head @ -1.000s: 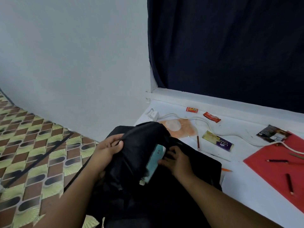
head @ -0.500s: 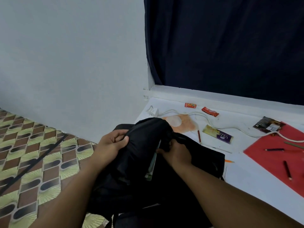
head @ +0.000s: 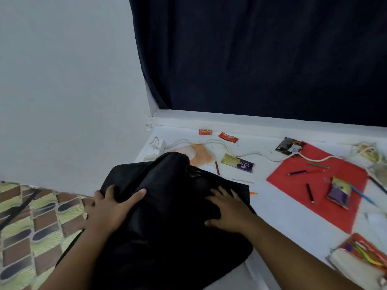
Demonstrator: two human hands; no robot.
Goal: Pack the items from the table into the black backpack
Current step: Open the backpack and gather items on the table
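- Head view: the black backpack (head: pixel 167 216) hangs over the left edge of the counter (head: pixel 282 218); the left hand (head: pixel 109 208) grips its fabric, and the right hand (head: pixel 228 210) presses flat on it with fingers spread, holding nothing.
- Risk: if either hand lets go, the overhanging bag may slide to the floor (head: pixel 31 227).
- Hidden: the bag's opening and contents can't be made out. Pencils on the red sheet (head: pixel 297 197) and the snack packets remain unpacked.
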